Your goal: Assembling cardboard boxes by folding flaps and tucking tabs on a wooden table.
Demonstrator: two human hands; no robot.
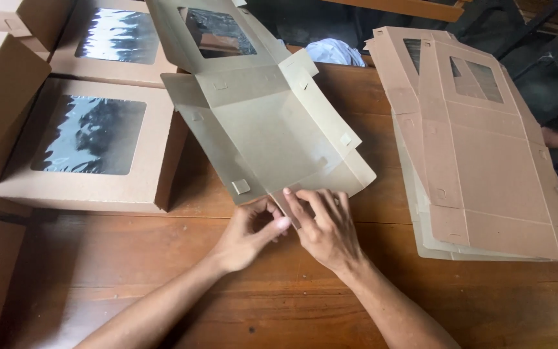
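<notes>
Half-folded cardboard box blank, windowed lid tilted up at the far end, lying on the wooden table directly before the person. Left hand and right hand meet at its near edge, fingers pinched on a corner flap — best creased along the scored line, tab seated squarely in its slot. Left: finished windowed boxes, close against the blank, limiting room to swing the side panel. Right: stack of flat blanks, apart — no obstruction.
</notes>
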